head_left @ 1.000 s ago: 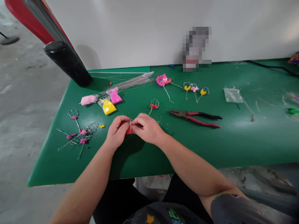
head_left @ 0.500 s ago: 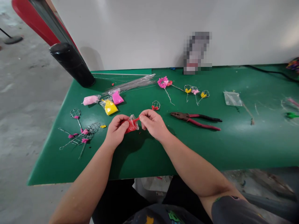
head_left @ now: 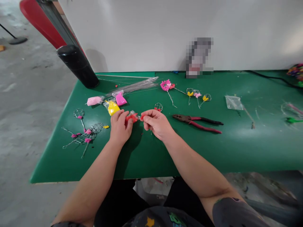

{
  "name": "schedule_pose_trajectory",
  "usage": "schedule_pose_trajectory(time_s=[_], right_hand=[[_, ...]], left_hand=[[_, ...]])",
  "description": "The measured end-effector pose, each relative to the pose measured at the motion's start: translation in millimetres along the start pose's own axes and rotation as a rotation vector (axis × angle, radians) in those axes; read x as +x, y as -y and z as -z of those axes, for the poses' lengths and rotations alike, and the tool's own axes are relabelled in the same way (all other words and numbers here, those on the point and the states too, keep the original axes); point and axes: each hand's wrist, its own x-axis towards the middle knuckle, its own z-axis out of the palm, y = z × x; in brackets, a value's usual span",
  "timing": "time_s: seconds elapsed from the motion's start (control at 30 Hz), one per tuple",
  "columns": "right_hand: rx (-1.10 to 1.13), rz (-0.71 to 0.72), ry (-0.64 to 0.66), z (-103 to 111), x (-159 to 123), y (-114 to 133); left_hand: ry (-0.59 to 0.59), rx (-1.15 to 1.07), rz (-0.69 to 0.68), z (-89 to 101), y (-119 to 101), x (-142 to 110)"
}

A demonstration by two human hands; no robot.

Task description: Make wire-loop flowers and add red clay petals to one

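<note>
"Where is the red bag (head_left: 133, 117)?"

"Between us and the metal wires (head_left: 137, 85), over the desk (head_left: 189, 154), clamped in our left hand (head_left: 120, 127); our right hand (head_left: 156, 124), just beside, pinches a red piece (head_left: 142, 117)."

"And the print on our shirt (head_left: 161, 218)?"

"Blue marks (head_left: 177, 224), too blurred to read."

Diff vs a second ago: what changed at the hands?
The right hand went from working at the clear plastic bag of red material to pinching a small red lump beside it. The left hand and bag shifted forward; its grip is unclear now. Unmoved: red-and-black-handled metal pliers, pink-trimmed wire pieces.
</note>
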Motion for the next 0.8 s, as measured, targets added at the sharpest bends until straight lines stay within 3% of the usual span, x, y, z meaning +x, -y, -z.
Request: schedule_pose_trajectory(time_s=[0.13, 0.33, 0.53, 0.8], right_hand=[[-0.192, -0.054, 0.005, -4, -7, 9], [-0.756, -0.003, 0.131, 10, -31, 6], [-0.748, -0.012, 0.054, 19, -40, -6], [-1.422, 0.261, 0.22, 27, -43, -13]], left_hand=[[-0.046, -0.079, -0.082, 8.9, -7, -5], [-0.009, -0.136, -0.032, 12.3, -8, -7], [0.145, -0.215, -0.07, 11.1, -12, -11], [0.149, -0.153, 0.009, 9.5, -11, -9]])
